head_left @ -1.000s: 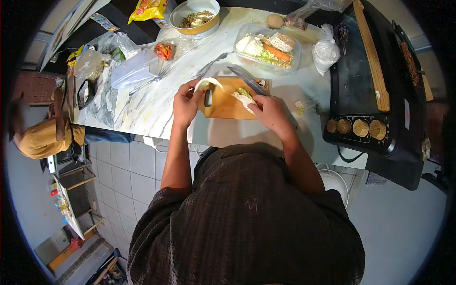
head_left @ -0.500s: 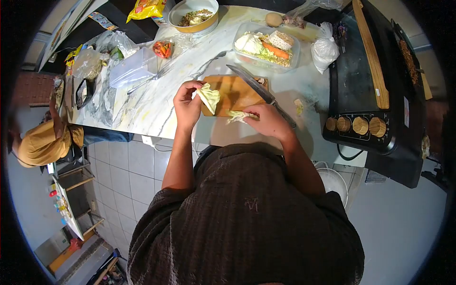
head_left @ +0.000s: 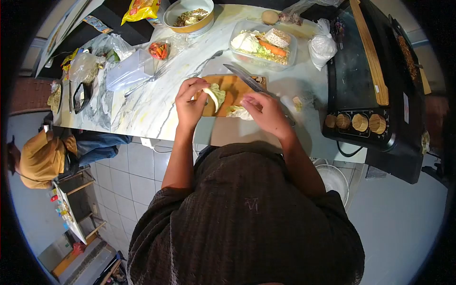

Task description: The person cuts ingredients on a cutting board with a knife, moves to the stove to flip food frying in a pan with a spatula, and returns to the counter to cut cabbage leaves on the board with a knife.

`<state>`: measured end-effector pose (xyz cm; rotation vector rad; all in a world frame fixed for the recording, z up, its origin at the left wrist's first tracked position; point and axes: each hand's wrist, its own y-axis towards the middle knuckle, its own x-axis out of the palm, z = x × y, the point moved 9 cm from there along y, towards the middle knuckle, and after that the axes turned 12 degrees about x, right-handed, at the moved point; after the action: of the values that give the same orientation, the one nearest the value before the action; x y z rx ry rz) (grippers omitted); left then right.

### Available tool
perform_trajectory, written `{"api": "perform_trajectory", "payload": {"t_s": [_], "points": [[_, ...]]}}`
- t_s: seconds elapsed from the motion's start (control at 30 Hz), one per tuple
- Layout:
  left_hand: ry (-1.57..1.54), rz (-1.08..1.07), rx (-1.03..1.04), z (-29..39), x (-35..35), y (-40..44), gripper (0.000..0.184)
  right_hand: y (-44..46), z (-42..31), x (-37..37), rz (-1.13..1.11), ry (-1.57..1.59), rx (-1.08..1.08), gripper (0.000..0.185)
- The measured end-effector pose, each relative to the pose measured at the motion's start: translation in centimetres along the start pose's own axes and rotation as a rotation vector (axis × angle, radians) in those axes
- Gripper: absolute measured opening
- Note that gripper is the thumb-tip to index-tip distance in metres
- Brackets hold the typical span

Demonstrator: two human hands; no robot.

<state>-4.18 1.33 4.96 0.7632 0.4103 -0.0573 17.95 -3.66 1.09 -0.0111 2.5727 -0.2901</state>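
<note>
My left hand pinches a pale green cabbage leaf over the left part of a wooden cutting board. Near the board's front edge lies another cabbage piece. My right hand is just right of that piece, with its fingers apart and nothing between them. A knife lies slantwise across the right side of the board, its handle partly hidden by my right hand. Behind the board, a clear plastic container holds cabbage, a carrot and a pale textured block.
A bowl, a bag of red chillies, a clear empty-looking box and plastic bags sit leftward. A white bag stands beside a black oven. Another person is at far left.
My right hand has let go of its cabbage piece, which now lies on the board. The leaf in my left hand has turned. The person at far left has shifted.
</note>
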Motion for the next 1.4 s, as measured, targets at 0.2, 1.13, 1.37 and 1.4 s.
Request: {"api": "perform_trajectory", "payload": {"t_s": [0.2, 1.13, 1.37, 1.4], "points": [[0.078, -0.058, 0.083, 3.3, 1.9, 1.3, 0.026, 0.8, -2.7, 2.1, -0.153, 0.462, -0.086, 0.042], [-0.554, 0.099, -0.680, -4.7, 0.9, -2.4, 0.013, -0.9, 8.1, -6.8, 0.238, -0.379, 0.101, 0.041], [-0.512, -0.058, -0.744, -3.7, 3.9, -2.5, 0.014, -1.1, 8.1, -4.1, 0.145, -0.528, -0.004, 0.036], [-0.524, -0.072, -0.718, -3.7, 4.4, -2.5, 0.013, -1.6, 7.4, -4.2, 0.194, -0.498, -0.009, 0.030]]}}
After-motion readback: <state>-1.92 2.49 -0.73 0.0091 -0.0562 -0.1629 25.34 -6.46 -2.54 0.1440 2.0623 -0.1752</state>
